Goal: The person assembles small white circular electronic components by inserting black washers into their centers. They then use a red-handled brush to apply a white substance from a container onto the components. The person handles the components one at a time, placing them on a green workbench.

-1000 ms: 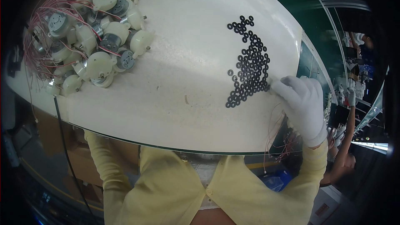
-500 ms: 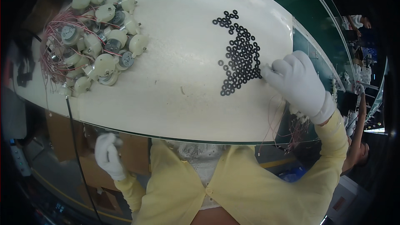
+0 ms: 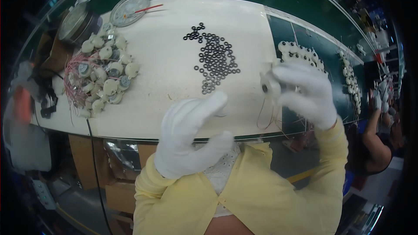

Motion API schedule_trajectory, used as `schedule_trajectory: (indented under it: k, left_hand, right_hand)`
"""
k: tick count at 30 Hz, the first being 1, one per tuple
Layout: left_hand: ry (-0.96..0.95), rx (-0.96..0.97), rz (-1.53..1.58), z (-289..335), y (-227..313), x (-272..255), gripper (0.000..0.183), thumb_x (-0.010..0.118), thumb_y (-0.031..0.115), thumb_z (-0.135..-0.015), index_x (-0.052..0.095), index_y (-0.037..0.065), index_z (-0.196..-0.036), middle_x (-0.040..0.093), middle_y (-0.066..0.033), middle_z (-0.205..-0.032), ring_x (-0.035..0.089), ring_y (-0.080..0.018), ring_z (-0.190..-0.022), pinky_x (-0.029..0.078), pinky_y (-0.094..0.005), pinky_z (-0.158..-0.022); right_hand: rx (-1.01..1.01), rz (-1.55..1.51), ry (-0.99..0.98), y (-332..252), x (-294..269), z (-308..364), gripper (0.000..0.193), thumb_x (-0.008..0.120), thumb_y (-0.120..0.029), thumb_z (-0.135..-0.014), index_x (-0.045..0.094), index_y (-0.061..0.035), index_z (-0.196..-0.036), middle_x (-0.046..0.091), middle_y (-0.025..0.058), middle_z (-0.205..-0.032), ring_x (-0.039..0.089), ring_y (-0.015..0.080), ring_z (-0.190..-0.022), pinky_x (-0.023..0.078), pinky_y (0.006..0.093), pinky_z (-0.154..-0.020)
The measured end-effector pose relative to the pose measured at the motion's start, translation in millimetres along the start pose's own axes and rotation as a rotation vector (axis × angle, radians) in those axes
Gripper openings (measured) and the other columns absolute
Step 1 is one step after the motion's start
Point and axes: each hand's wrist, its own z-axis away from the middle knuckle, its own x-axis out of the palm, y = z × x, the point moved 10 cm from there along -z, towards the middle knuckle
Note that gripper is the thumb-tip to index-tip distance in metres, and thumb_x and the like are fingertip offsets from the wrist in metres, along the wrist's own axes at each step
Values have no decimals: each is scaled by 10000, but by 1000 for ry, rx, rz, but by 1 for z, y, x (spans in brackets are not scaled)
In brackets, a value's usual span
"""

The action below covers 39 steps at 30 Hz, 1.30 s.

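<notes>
My left hand [image 3: 191, 135], in a white glove, hovers over the table's front edge. It is open, thumb and fingers apart, holding nothing. My right hand [image 3: 307, 93], also gloved, is closed on a whitish gear motor [image 3: 272, 88] at the table's right side. A dark ring shows on the motor's face; motion blurs its details. Thin wires hang below it. Left of it lies a loose spread of small black rubber rings [image 3: 217, 58]. A heap of cream-coloured gear motors [image 3: 106, 74] with pink wires lies on the table's left.
A round clear dish [image 3: 129, 8] with a red stick stands at the far left, beside a round tub [image 3: 76, 24]. Rows of motors [image 3: 300, 54] lie on the green surface at right. Cardboard boxes [image 3: 82, 161] stand below the table. Another person [image 3: 376, 143] works at far right.
My left hand has risen from beside the table to its front edge and opened. My right hand has left the rings and now holds a motor. The view has shifted.
</notes>
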Motion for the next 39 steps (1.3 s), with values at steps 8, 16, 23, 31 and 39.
schedule_trajectory:
  k: [8,16,23,31,39]
  left_hand:
    - [-375,-164,151,-1,2,103,635,798,164,-786,548,-9,-1344,681,-135,-953,662,-237,-805,508,-322,-743]
    - [-619,-531,192,-33,-24,123,470,732,67,-839,589,-31,-1276,711,-66,-972,665,-140,-879,521,-285,-818]
    - [-568,-208,-494,-128,-79,143,396,724,131,-841,644,10,-1209,715,-121,-966,696,-181,-861,545,-297,-800]
    - [-681,-298,-520,-122,-115,173,478,723,195,-853,622,49,-1297,717,-137,-991,690,-173,-866,547,-277,-795]
    - [-794,-588,-251,-113,-118,180,434,671,165,-889,622,59,-1307,728,-104,-1030,684,-141,-939,539,-279,-813]
  right_hand:
    - [177,-226,679,17,50,134,569,810,-2,-709,597,-11,-1238,688,167,-1094,639,276,-850,499,347,-759]
    - [131,10,509,10,26,132,616,804,-177,-772,556,-22,-1314,673,164,-1116,625,290,-850,433,378,-777]
    - [22,-32,551,13,9,140,591,747,-217,-828,534,-7,-1337,671,155,-1125,610,287,-821,409,375,-748]
    - [85,-73,486,36,5,144,498,689,-218,-867,537,5,-1285,679,170,-1049,575,284,-725,419,384,-688]
    - [113,-128,437,40,2,136,396,723,-215,-745,645,15,-1059,657,122,-911,546,288,-680,397,368,-671]
